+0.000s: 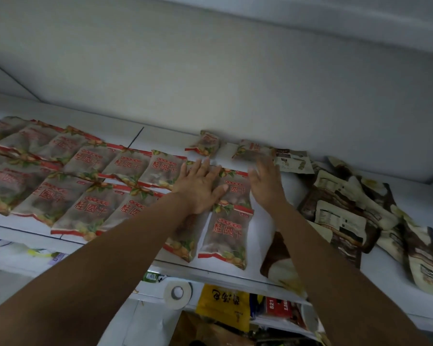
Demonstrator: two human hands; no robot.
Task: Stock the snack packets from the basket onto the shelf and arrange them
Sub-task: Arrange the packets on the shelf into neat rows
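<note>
1. Our left hand lay flat, fingers spread, on a translucent, red-lettered plastic snack packet. Our right hand, fingers straight, stood just right of it.
2. Bare white shelf lay beyond our left fingertips.
3. Glossy brown-and-cream pouches crowded right of our right hand.

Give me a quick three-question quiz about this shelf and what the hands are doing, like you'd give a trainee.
1. True or false: the left hand lies flat, fingers straight, on red-lettered packets.
2. Seen from the person, where do the brown-and-cream pouches lie? A) left of the red-lettered packets B) right of them C) stacked on top of them
3. Fill in: below the front edge of the shelf sits a white ____ of paper.
Key: 1 true; 2 B; 3 roll.
</note>
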